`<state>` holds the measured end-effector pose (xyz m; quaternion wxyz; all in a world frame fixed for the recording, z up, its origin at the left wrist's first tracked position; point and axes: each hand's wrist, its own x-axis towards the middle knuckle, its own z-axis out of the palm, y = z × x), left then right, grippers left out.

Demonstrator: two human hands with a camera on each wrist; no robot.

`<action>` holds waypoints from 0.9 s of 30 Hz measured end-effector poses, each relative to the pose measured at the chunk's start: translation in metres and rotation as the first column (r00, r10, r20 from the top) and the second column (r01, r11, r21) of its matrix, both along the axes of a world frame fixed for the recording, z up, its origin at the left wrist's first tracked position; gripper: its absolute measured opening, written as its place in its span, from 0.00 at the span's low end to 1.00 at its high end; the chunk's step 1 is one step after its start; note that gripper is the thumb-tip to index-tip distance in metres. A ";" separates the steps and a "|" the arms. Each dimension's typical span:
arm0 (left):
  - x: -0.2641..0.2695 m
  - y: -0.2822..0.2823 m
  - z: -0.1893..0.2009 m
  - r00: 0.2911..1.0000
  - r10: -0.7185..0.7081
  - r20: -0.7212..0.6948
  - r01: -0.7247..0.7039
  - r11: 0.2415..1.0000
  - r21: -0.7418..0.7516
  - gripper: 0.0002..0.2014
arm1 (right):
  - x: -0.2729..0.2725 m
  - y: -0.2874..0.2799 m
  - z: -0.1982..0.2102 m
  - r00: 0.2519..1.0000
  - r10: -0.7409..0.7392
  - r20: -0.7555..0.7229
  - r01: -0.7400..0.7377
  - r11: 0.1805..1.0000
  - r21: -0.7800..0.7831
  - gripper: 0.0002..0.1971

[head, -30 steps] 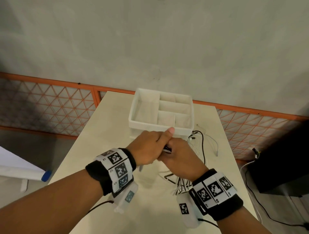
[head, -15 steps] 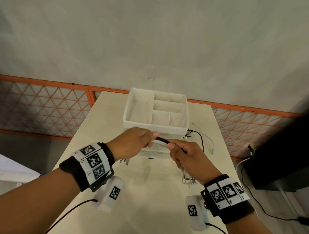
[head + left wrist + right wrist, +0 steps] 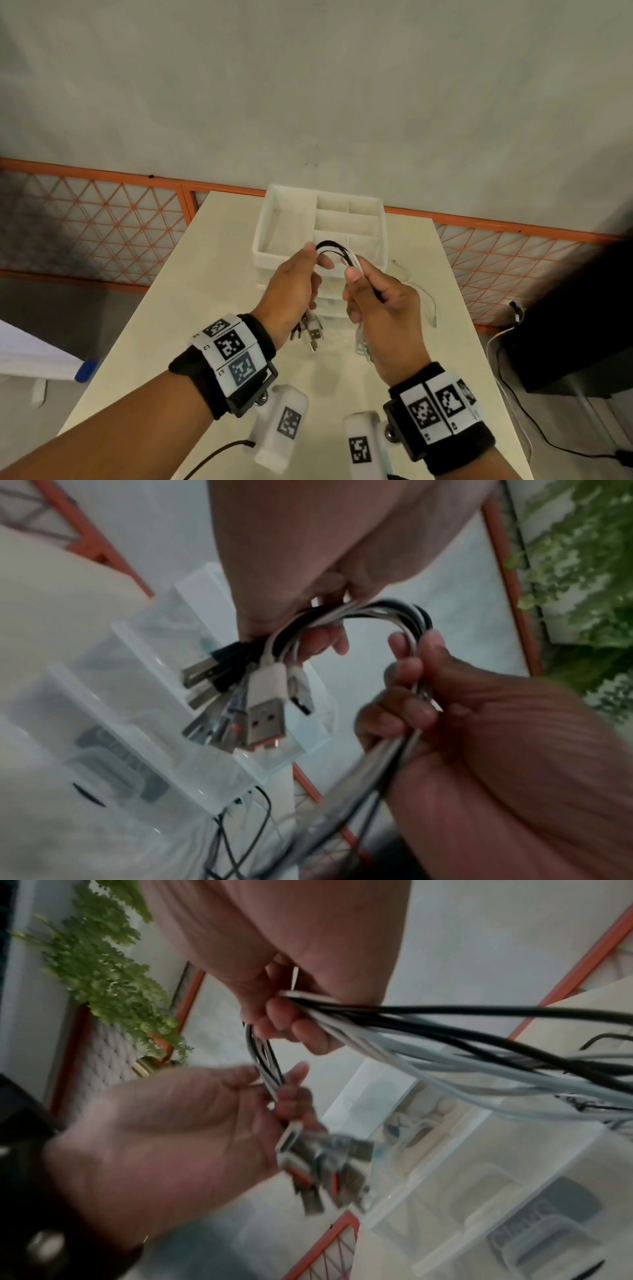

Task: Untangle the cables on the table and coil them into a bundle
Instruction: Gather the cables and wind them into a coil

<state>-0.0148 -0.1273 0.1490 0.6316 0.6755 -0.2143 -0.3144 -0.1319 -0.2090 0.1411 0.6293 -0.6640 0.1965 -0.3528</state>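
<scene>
A bundle of black and white cables [image 3: 337,251] arches between my two hands above the cream table [image 3: 164,325]. My left hand [image 3: 310,263] pinches one side of the arch [image 3: 377,612], and several USB plugs [image 3: 312,333] hang below it [image 3: 263,696]. My right hand [image 3: 368,286] grips the other side in a fist [image 3: 421,685]. In the right wrist view the cables [image 3: 445,1047] trail from the right hand [image 3: 294,1020] down towards the table, and the left hand [image 3: 274,1093] holds the plugs [image 3: 318,1164].
A white divided organiser tray [image 3: 265,240] sits on a clear drawer box just behind my hands. A loose white cable [image 3: 424,298] lies on the table to the right. An orange mesh fence [image 3: 102,233] runs behind the table, and a black unit [image 3: 565,325] stands at the right.
Both hands have lifted off the table and drawn towards me. The cable stretch between them has bent from a short straight run into an arch, with the plugs now hanging under the left hand.
</scene>
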 end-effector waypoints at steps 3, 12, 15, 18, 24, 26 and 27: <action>-0.012 -0.005 0.006 0.975 -0.219 -0.039 0.212 0.967 -0.139 0.39 | 0.010 0.016 0.000 0.998 -0.058 0.010 0.059 0.991 -0.119 0.11; 0.003 0.009 0.001 0.947 -0.157 -0.280 0.127 0.984 -0.121 0.14 | -0.004 0.007 0.013 0.989 0.072 -0.126 -0.117 0.909 -0.399 0.16; 0.001 0.012 0.002 0.946 -0.246 -0.209 0.232 0.968 -0.093 0.04 | -0.003 -0.005 0.031 0.979 -0.028 -0.202 -0.085 0.845 -0.528 0.26; -0.003 0.013 0.006 0.922 -0.367 -0.120 0.365 0.930 -0.036 0.03 | 0.002 -0.010 0.043 0.917 0.178 -0.358 -0.325 0.853 -0.409 0.25; -0.007 0.018 0.011 0.902 -0.417 0.111 0.416 0.909 0.037 0.09 | 0.008 -0.005 0.045 0.966 0.056 -0.251 -0.120 0.962 -0.247 0.17; -0.006 0.019 0.011 0.911 -0.380 0.161 0.378 0.925 0.048 0.10 | 0.010 -0.003 0.043 0.974 0.097 -0.204 -0.120 0.987 -0.105 0.17; -0.004 0.020 0.011 0.921 -0.357 0.153 0.357 0.934 0.029 0.10 | 0.011 -0.004 0.040 0.970 0.155 -0.185 -0.167 0.985 -0.050 0.20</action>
